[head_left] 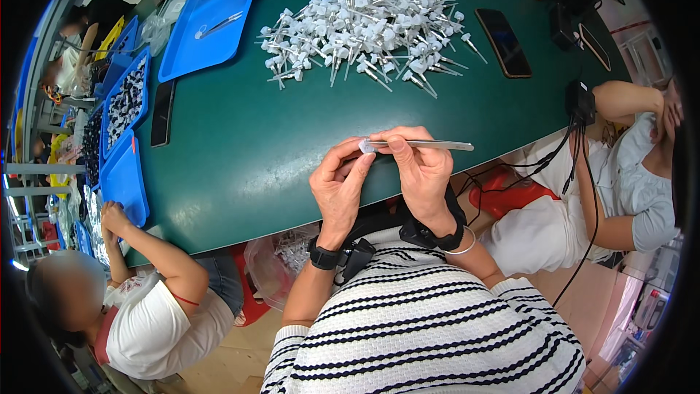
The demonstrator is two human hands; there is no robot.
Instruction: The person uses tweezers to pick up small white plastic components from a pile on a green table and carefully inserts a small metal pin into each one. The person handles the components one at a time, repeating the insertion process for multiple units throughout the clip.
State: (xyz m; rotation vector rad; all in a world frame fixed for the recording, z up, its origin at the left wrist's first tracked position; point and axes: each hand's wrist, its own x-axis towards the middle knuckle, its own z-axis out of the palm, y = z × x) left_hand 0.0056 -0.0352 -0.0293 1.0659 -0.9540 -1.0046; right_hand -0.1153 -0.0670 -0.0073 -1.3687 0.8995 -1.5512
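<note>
Between thumb and fingers, my left hand (pixel 341 182) pinches a small whitish plastic part (pixel 367 147) above the near side of the green table. My right hand (pixel 419 171) is closed on metal tweezers (pixel 441 145), whose blunt end points right. The tweezers' tips meet the small part, where fingers partly hide them. Farther back lies a big heap of white plastic pieces with thin metal stems (pixel 364 25), apart from both hands.
A phone (pixel 504 42) lies right of the heap, another phone (pixel 162 113) at left. A blue tray (pixel 197 47) holds more tweezers (pixel 220 24). Black cables (pixel 577 113) hang over the right edge. People sit on both sides; a plastic bag (pixel 270 266) is below the table.
</note>
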